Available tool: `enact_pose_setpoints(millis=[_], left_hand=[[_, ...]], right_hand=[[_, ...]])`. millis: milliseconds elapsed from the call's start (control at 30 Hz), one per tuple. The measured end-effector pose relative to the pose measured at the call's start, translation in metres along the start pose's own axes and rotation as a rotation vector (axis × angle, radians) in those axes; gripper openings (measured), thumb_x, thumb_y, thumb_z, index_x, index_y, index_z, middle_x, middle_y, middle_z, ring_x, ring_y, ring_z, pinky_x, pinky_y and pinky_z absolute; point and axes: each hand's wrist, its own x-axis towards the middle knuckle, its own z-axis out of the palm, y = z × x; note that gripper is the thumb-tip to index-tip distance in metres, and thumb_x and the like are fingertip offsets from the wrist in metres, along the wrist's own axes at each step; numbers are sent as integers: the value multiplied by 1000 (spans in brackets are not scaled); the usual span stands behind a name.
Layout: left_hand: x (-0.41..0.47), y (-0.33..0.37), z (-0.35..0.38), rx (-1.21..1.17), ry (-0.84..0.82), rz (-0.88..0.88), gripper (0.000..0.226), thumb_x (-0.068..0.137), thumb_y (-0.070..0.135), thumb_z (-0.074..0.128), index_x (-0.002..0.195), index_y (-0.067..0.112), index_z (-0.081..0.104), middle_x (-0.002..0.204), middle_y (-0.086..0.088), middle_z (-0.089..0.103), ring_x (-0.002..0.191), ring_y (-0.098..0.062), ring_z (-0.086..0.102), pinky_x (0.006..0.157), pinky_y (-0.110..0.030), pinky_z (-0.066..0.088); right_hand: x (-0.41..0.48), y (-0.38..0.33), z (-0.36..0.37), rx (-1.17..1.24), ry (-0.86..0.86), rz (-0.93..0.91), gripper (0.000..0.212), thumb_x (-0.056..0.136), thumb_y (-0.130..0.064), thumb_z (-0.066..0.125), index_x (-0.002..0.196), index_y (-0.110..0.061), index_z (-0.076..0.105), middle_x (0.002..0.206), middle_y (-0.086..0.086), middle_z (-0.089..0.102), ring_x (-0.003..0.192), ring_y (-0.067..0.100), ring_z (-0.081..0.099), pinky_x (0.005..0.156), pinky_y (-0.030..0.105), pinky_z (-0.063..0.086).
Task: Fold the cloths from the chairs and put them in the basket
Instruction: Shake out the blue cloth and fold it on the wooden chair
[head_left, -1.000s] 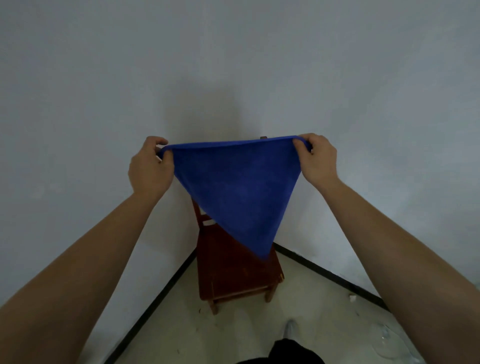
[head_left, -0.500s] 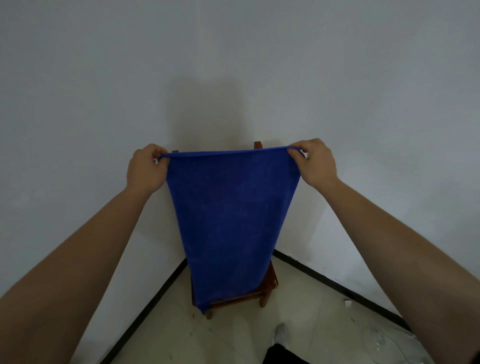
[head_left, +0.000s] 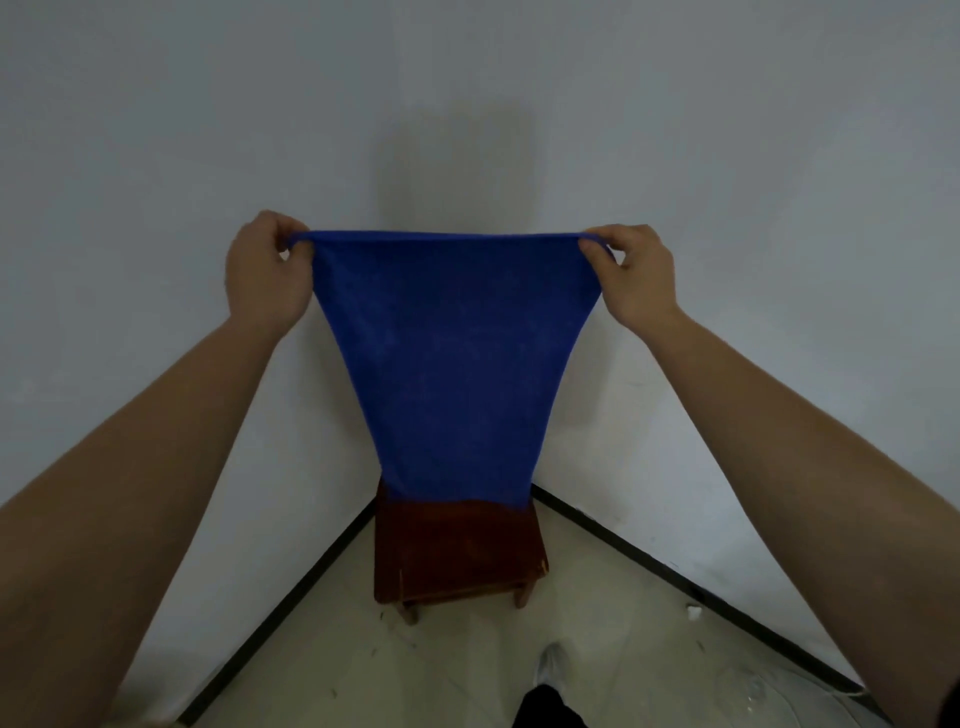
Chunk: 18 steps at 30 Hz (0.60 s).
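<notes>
A blue cloth (head_left: 452, 364) hangs flat in the air in front of me, stretched by its top edge. My left hand (head_left: 267, 273) pinches the top left corner and my right hand (head_left: 636, 275) pinches the top right corner. The cloth narrows toward its lower edge, which hangs just above the seat of a dark brown wooden chair (head_left: 457, 556) standing in the room corner. The cloth hides the chair's backrest. No basket is in view.
White walls meet in a corner behind the chair, with a black skirting line (head_left: 291, 597) along the pale floor. My shoe (head_left: 550, 667) and dark trouser leg show at the bottom. A clear plastic item (head_left: 753, 696) lies on the floor at the lower right.
The cloth went from a hanging triangle to a full flat sheet. My hands have moved further apart and pulled the top edge taut; the lower edge has evened out above the chair seat.
</notes>
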Motion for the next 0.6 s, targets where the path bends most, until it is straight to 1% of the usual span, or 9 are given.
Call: enact_pose_setpoints(millis=[67,100,167,200,300,367,433,533,600], left_hand=[[-12,3,-8,-10,8,16,19,89,16,53,104,12,64,106,-2,59,96,-13,52,83,-26,40],[-21,3,-11,-10,13,27,19,89,16,53,103,11,64,105,-2,57,95,-11,50,82,-24,37],[-40,0,-16,3,17,54,16,88,15,55,99,8,65,104,-8,59,94,-11,48,81,-22,34],[-53,-5,-19,14,8,67,15,87,14,56,96,7,66,104,-11,60,92,-12,48,80,-22,34],[-93,-27,-23,43,-50,95,10,85,11,57,88,6,65,97,-12,61,89,-18,51,75,-24,34],[-123,-45,-21,70,-96,127,11,84,12,57,84,5,64,92,-11,61,87,-22,53,72,-29,37],[-156,-65,-17,111,-159,128,11,84,11,57,81,3,63,88,-10,60,82,-22,52,70,-33,41],[-205,-101,-8,171,-296,58,9,84,13,58,78,8,62,83,-7,59,74,-24,54,63,-36,46],[-236,-128,-1,213,-423,0,10,84,18,59,76,13,61,80,-6,59,73,-25,54,60,-32,42]], right_hand=[[-8,0,-1,57,-3,35,22,98,-28,56,110,-21,73,107,-12,60,104,5,54,83,6,39],[-13,1,-1,89,-6,62,22,98,-30,56,110,-23,73,111,-11,63,107,7,56,87,14,43],[-30,1,-1,143,-14,131,21,96,-32,56,107,-27,72,115,-7,67,111,9,59,94,26,48],[-43,1,-1,163,-20,166,19,96,-32,56,105,-28,72,114,-6,67,110,10,60,95,28,48],[-89,5,1,258,-44,269,17,95,-26,56,99,-29,72,102,-12,70,103,9,62,92,25,47],[-120,13,6,293,-55,354,19,95,-23,55,100,-25,73,102,-9,71,103,11,63,91,25,47],[-156,24,14,304,-70,443,20,95,-22,55,101,-22,74,104,-4,71,104,14,62,88,24,45],[-213,48,34,236,-130,544,21,96,-21,53,100,-23,74,100,-2,70,103,17,60,92,30,45],[-249,67,47,156,-198,609,24,96,-24,52,106,-22,74,104,0,70,104,20,60,95,34,45]])
